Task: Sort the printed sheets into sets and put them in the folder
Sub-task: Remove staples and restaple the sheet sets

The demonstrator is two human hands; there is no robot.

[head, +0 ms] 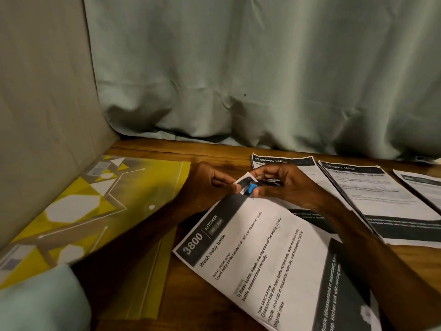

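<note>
On the table (181,149) beside the yellow folder (95,211), the left hand (205,185) pinches the top corner of the kitchen sheets (262,254) while the right hand (288,187) squeezes a blue clip (252,188) there — light, floppy paper, likely best held by that clipped corner.

kitchen sheets (257,259): tilted, blue clip (251,188) on corner between left hand (205,185) and right hand (281,185) | dressing-table stacks (372,197): flat, right of both | yellow folder (95,211): flat, left of both

You are looking at four batches of printed sheets (257,259), one yellow folder (78,211) and one blue clip (252,188).
</note>
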